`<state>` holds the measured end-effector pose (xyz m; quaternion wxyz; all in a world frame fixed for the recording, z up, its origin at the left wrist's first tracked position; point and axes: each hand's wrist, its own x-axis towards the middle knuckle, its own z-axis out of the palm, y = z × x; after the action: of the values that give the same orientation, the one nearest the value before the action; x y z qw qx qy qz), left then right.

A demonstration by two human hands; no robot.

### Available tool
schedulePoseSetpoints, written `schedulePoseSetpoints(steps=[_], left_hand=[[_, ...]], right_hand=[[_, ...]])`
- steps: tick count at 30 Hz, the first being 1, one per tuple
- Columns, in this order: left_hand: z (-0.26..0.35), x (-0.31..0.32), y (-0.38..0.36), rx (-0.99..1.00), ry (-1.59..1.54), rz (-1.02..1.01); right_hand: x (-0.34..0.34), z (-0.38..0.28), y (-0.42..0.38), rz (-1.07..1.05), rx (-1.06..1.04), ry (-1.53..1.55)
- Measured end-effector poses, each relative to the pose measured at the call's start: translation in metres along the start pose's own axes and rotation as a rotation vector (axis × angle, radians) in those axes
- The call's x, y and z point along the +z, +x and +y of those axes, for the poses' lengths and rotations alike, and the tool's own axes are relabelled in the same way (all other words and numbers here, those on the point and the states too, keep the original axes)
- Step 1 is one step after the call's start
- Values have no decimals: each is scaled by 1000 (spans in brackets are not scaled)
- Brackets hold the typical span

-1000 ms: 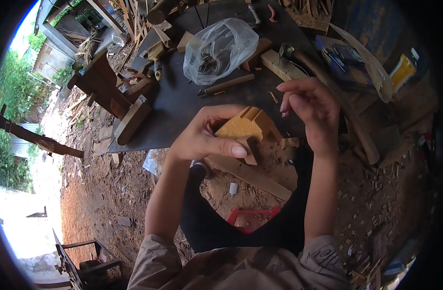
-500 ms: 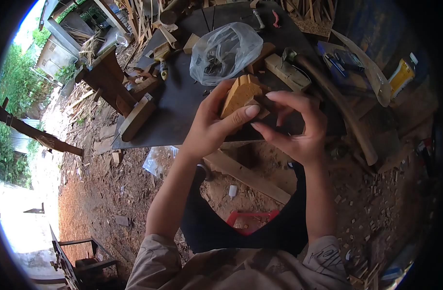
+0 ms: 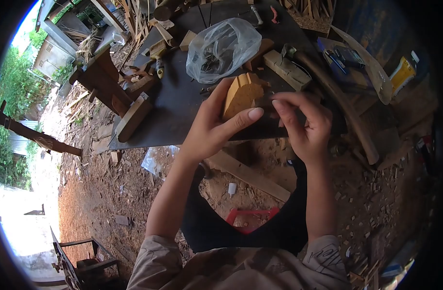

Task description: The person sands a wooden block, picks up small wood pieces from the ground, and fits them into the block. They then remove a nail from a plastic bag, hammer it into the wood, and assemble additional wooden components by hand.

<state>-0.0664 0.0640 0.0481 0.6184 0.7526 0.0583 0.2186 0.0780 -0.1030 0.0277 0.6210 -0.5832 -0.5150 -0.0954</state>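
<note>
My left hand (image 3: 214,123) is wrapped round a yellowish wooden piece (image 3: 242,94) with a grooved, rounded edge, held above the near part of the dark table (image 3: 175,113). Its thumb lies along the lower side of the piece. Just to the right, my right hand (image 3: 306,123) has its thumb and fingertips pressed together close to the wood. What these fingers hold, if anything, is too small and dark to tell. Behind the wooden piece lies a clear plastic bag (image 3: 224,50) with dark small items inside.
A long curved wooden handle (image 3: 340,99) and a wood block (image 3: 287,70) lie at the right. A brush (image 3: 158,60) and a wooden plane-like block (image 3: 133,117) are at the left. Below, a plank (image 3: 248,176) and a white bottle (image 3: 232,188) rest on the ground.
My right hand has gone from a wide curve of thumb and fingers to a closed pinch, slightly farther right. A dark piece at the wood's right side shows less clearly now.
</note>
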Motion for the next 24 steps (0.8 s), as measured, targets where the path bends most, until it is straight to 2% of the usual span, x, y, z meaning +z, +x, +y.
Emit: schedulePoseSetpoints(steps=[3,6,11,17,24], left_hand=[[3,1,0,-41,24,2],[-4,3,1,70,44,33],[-5,4,2,55,70,31],[-1,3,1,27,65,47],[0,1,0,21,57,61]], right_hand=[[3,-2,0,22,12,-14],[4,-1,0,45,39,0],[3,-6,0,50,118,90],[-1,-4,4,-1,-31,8],[-1,3,3,-39,25,49]])
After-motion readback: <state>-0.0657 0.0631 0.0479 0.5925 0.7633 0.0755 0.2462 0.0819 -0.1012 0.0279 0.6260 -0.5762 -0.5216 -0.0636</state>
